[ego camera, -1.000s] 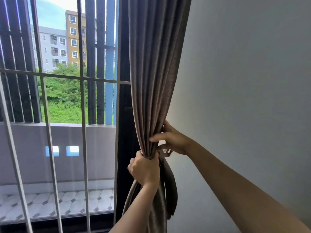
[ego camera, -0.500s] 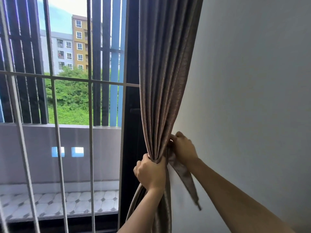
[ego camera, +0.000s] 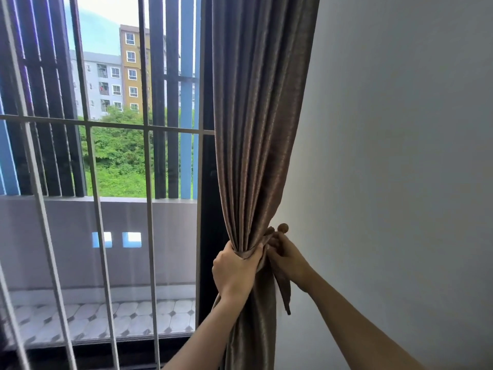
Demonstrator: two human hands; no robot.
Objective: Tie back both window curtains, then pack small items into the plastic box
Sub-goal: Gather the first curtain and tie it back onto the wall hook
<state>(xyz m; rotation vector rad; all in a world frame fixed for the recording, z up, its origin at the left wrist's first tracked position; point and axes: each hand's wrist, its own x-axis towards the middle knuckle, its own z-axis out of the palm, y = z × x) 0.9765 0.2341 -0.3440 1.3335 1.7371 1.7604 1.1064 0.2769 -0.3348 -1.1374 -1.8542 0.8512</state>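
A brown curtain (ego camera: pixel 256 129) hangs bunched at the window's right side, against the white wall. My left hand (ego camera: pixel 234 271) grips the gathered curtain at its narrow waist. Just to the right, my right hand (ego camera: pixel 286 259) holds the matching brown tie-back strap (ego camera: pixel 283 289), whose loose end dangles below. A round brown wall knob (ego camera: pixel 283 227) sits right above my right hand, with the strap bunched beside it. No plastic box or small items are in view.
A window with white metal bars (ego camera: pixel 149 236) and a dark frame (ego camera: pixel 206 236) fills the left. Beyond it lie a tiled balcony (ego camera: pixel 106 321) and its low wall. A plain white wall (ego camera: pixel 400 156) fills the right.
My right hand went from the curtain's front to behind it, next to the wall. The knob has come into sight above that hand, and the strap's loose end now hangs free.
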